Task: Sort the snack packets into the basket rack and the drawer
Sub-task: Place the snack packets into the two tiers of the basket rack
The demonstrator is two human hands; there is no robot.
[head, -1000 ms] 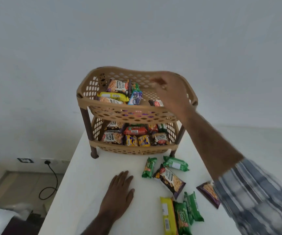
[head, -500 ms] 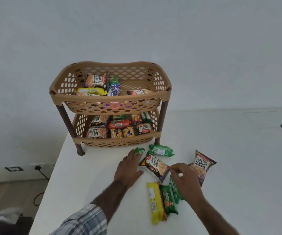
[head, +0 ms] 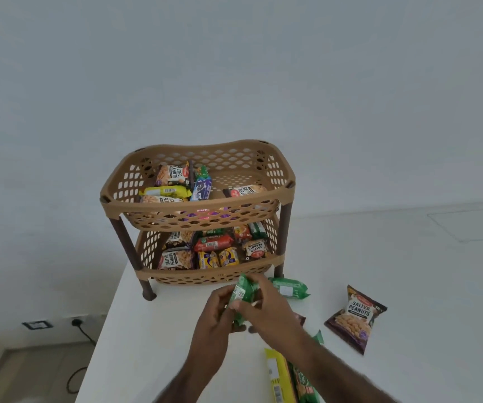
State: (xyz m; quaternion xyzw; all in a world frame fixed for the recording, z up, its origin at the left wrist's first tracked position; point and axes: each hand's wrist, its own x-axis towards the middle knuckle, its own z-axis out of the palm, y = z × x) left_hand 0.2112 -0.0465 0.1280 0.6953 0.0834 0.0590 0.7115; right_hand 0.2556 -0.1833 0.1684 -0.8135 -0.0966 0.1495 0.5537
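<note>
1. I see a green snack packet (head: 242,292) held up off the white table (head: 158,330), just in front of the basket rack's lower tier; both hands meet on it.
2. My left hand (head: 214,324) is closed on the packet from the nine o'clock side, fingers curled round its lower end; my right hand (head: 266,308) covers it from three o'clock, thumb and fingers pinched on the same packet; whether one hand alone bears the weight I cannot tell.
3. At one o'clock from the hands a second green packet (head: 288,287) lies flat on the table, just beside the rack's front right leg; partly hidden behind my right hand.
4. At three o'clock, well apart from the hands, a salted peanuts packet (head: 356,318) lies flat, its label legible.
5. At five o'clock, under my right forearm, a yellow packet (head: 276,373) lies lengthwise with more green packets (head: 304,385) touching its right side; a dark maroon corner shows just beside my right wrist, too hidden to name.
6. At twelve o'clock stands the tan basket rack (head: 196,205) on dark brown legs; two tiers, both holding packets.
7. The upper tier carries peanut packets, a yellow one and a blue one, crowded toward its left; the lower tier holds peanuts, a red packet and small yellow-blue ones.
8. At eight o'clock, below the table edge, a wall socket (head: 76,322) with a black cable hanging to the floor.
</note>
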